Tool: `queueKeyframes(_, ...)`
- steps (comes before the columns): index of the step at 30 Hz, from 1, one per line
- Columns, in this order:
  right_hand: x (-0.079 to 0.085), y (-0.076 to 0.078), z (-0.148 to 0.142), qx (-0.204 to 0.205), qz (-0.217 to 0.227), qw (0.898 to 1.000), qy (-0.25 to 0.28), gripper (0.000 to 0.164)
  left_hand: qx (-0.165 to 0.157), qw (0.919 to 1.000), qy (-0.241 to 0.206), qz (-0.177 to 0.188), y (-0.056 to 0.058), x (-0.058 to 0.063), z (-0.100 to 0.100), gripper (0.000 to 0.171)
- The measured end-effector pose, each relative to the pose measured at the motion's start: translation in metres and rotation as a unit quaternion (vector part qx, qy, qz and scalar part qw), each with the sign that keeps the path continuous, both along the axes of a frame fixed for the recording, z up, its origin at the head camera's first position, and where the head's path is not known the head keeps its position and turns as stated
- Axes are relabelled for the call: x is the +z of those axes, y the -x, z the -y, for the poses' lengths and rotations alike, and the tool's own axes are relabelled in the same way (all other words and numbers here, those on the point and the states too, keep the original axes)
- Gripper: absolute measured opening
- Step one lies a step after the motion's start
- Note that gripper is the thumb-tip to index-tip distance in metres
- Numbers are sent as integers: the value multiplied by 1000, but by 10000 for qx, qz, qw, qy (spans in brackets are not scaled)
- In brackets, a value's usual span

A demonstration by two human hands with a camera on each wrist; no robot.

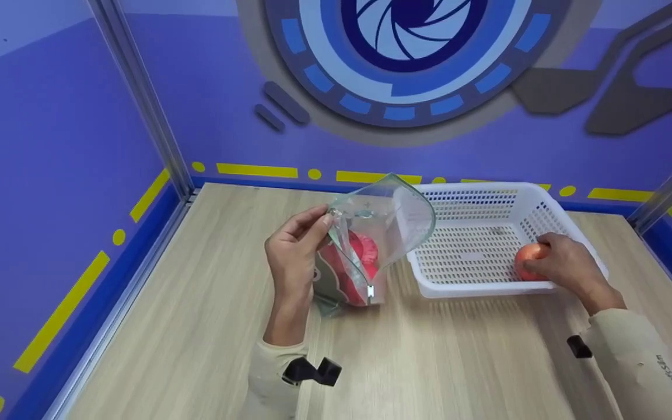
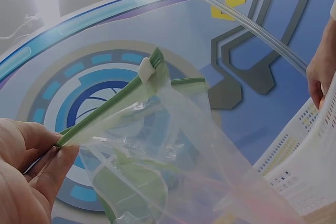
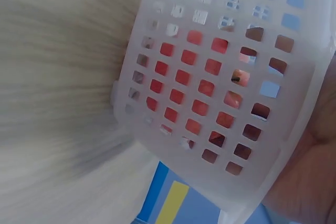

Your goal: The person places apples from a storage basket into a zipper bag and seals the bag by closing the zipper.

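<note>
My left hand (image 1: pixel 295 254) pinches the rim of a clear zip bag (image 1: pixel 415 219) by its green seal; a white slider (image 2: pixel 146 70) sits on that seal in the left wrist view. The bag's mouth gapes toward the basket, and a red item (image 1: pixel 365 251) with a ridged edge shows inside the bag. Over at the right, my right hand (image 1: pixel 572 265) grips a round, red-orange fruit like an apple (image 1: pixel 527 261) inside the white basket (image 1: pixel 476 287), at its front right corner. In the right wrist view the basket wall (image 3: pixel 210 153) covers most of the fruit, its red showing through the holes.
The basket stands on a wood-grain table (image 1: pixel 196 326) near the back wall (image 1: pixel 207 105). A blue side panel (image 1: pixel 50 175) with yellow marks borders the table on the left, joined to the back wall by a metal post (image 1: pixel 143 99).
</note>
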State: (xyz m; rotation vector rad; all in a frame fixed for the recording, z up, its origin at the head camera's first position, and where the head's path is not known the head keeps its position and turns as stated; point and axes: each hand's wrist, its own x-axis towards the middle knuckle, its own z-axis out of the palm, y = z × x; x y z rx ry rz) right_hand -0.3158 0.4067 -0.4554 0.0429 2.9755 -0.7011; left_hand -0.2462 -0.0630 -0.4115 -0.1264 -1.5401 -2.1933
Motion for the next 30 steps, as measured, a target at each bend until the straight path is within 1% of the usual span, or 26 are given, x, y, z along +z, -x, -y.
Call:
queueKeyframes(3,0,-2,6,75,-436,9990,48,79,-5,10000,1,-25,0,0,0,21)
queueKeyframes(6,4,-3,16,118,-863,9960,215,76,-15,10000,10,-60,1,-1,0,21)
queueKeyframes(9,11,-6,29,128,-1175,9918,486,74,-9,10000,10,-66,0,-1,1,21)
queueKeyframes(11,17,-9,39,174,-1461,9871,627,73,1,10000,14,-56,0,-2,1,21)
queueKeyframes(14,28,-13,55,292,-1930,9770,862,72,7,10000,5,-43,0,-2,1,21)
queueKeyframes(17,37,-17,68,447,-2368,9644,1087,70,6,10000,-13,-42,0,-2,1,21)
queueKeyframes(20,46,-20,80,557,-2563,9537,1473,69,-7,10000,-48,-57,1,-2,2,20)
queueKeyframes(23,53,-21,90,671,-2697,9410,1931,69,0,10000,-43,-62,1,-2,1,21)
queueKeyframes(25,57,-23,97,763,-2821,9319,2147,69,8,10000,-26,-45,0,-1,0,21)
queueKeyframes(27,60,-25,104,855,-2962,9243,2251,68,20,10000,-4,-20,0,-1,0,21)
queueKeyframes(30,65,-29,116,953,-3127,9170,2288,70,25,10000,13,-1,0,0,-1,21)
